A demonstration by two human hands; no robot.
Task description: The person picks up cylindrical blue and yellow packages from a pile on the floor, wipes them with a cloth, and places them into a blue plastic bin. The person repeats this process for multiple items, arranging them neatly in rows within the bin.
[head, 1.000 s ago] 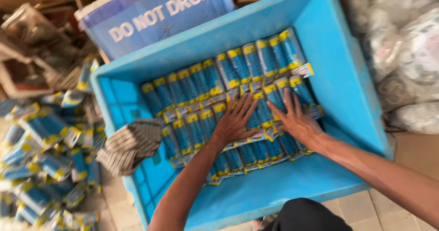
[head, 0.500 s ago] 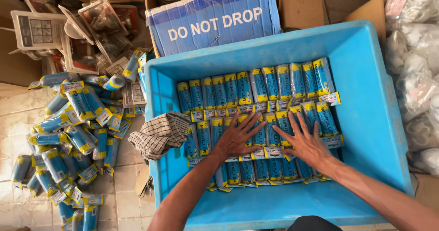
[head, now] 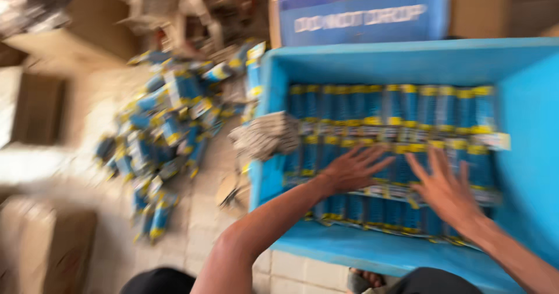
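while both hands lie flat with fingers spread, the left hand (head: 352, 169) and right hand (head: 445, 189) press on rows of blue packets (head: 396, 119) filling the blue crate (head: 524, 154). a checked cloth (head: 265, 135) drapes its left wall; loose packets (head: 166, 119) litter the floor beside it. motion blur hides detail.

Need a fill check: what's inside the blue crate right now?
The blue crate holds rows of blue-and-yellow packets lying flat. Both hands, left hand and right hand, press on them. A checked cloth drapes its rim. Anything beneath the packets is hidden.
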